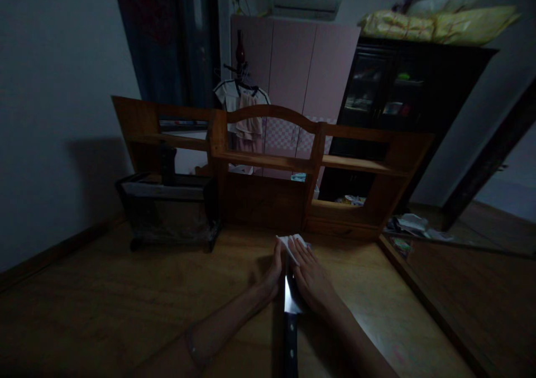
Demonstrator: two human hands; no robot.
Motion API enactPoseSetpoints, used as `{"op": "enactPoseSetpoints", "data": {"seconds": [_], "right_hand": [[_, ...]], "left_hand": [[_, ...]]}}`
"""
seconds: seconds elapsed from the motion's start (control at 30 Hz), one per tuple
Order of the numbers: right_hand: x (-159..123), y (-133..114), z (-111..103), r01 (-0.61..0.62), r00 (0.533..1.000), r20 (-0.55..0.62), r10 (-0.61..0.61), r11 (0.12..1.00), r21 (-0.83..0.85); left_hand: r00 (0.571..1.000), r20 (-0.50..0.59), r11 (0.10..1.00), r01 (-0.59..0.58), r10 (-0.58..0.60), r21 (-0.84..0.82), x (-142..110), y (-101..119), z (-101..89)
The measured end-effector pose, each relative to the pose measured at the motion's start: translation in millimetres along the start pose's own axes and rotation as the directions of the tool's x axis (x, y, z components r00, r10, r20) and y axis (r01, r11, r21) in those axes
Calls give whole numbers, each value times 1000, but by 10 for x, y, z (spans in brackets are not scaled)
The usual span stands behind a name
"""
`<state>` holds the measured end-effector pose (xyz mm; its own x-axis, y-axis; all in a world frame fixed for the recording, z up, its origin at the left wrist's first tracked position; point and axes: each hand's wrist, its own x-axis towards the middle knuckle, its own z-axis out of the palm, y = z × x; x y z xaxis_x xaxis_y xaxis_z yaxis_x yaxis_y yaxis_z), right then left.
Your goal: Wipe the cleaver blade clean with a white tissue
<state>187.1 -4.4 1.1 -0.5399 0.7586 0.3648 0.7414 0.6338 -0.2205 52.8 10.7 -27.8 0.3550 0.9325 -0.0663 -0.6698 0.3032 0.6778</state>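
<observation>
A kitchen knife (290, 302) lies on the wooden tabletop, its black riveted handle toward me and its blade pointing away. Over the far part of the blade is a white tissue (288, 242), which hides the tip. My right hand (310, 274) presses its fingers on the tissue along the blade's right side. On the left side, my left hand (273, 272) has its fingertips at the tissue's left edge; part of its fingers is turned away from view. Neither hand is on the handle.
A dark knife block (170, 216) with a black handle sticking out stands at the back left of the tabletop (138, 294). A wooden shelf rack (268, 194) runs along the back. A raised edge (427, 305) borders the right side.
</observation>
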Motion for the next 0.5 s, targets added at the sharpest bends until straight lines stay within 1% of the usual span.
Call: {"op": "enactPoseSetpoints", "data": {"seconds": [0.17, 0.23, 0.3, 0.37, 0.5], "right_hand": [[-43, 102, 18, -106, 994, -39, 104, 992, -64], [-55, 137, 41, -140, 989, -58, 136, 987, -73], [-63, 156, 66, -165, 984, -83, 158, 984, -74], [-69, 156, 83, -178, 980, -105, 171, 982, -62], [-77, 117, 85, -167, 980, -108, 165, 986, -13]], "left_hand": [[999, -19, 997, 52, -51, 64, -80, 68, 43], [998, -46, 996, 44, -41, 78, -96, 79, 50], [995, -98, 995, 41, -32, 89, -96, 76, 47], [988, -153, 995, 45, -31, 89, -87, 63, 36], [985, -172, 998, 30, -21, 52, -65, 35, -1]]}}
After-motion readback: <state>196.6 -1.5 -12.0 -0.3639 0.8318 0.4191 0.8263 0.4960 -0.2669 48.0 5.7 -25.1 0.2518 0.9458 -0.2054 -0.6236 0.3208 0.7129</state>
